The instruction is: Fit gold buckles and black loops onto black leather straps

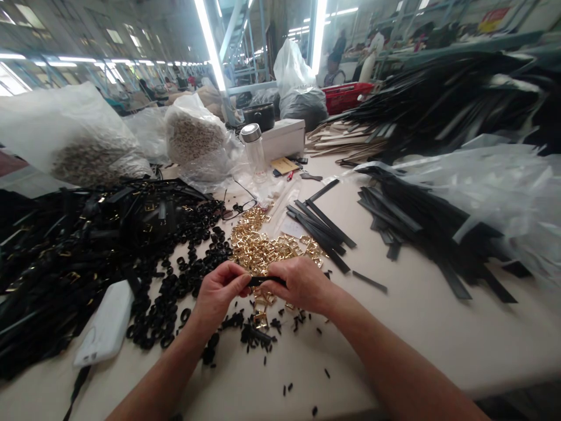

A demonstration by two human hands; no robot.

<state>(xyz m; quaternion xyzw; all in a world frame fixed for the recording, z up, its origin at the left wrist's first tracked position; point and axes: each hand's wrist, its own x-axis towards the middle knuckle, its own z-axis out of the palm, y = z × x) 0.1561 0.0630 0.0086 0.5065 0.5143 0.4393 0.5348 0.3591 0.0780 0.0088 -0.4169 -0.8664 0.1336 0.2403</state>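
Note:
A short black strap (258,281) is stretched between my two hands, just above the table. My left hand (222,290) pinches its left end between thumb and fingers. Around its right end my right hand (298,283) is closed, hiding that part. Right behind my hands lies a heap of gold buckles (258,245). Small black loops (169,310) are piled to the left, close to my left wrist. Tiny black scraps (256,336) are scattered on the table below my hands.
A large pile of black straps with buckles (65,251) covers the left side, beside a white power bank (105,324). Cut black strips (322,231) lie right of the buckles. Farther back stand a glass bottle (255,155), eyeglasses (240,208) and plastic bags (197,137).

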